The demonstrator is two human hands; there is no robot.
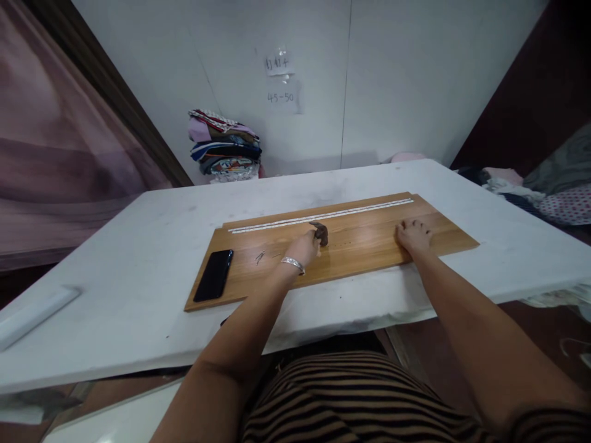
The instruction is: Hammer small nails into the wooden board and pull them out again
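Left hand, mine (302,249): one, closed around the handle of a claw hammer (322,234), silver bracelet (293,264) at the wrist. Hammer: one, its dark head over the middle of the board; contact with the wood, cannot tell.
Right hand, mine (414,236): one, laid on the board toward its right end, fingers slightly spread, nothing gripped.
Wood-grain board (369,237): one, lying lengthwise on a white-covered table (115,277).
Nails (260,257): several, loose on the board, left of my left hand. Small dark points between my hands: a row, too small to identify.
Black smartphone (213,275): one, at the board's left end.
White measuring strips (323,215): two, side by side along the far edge.
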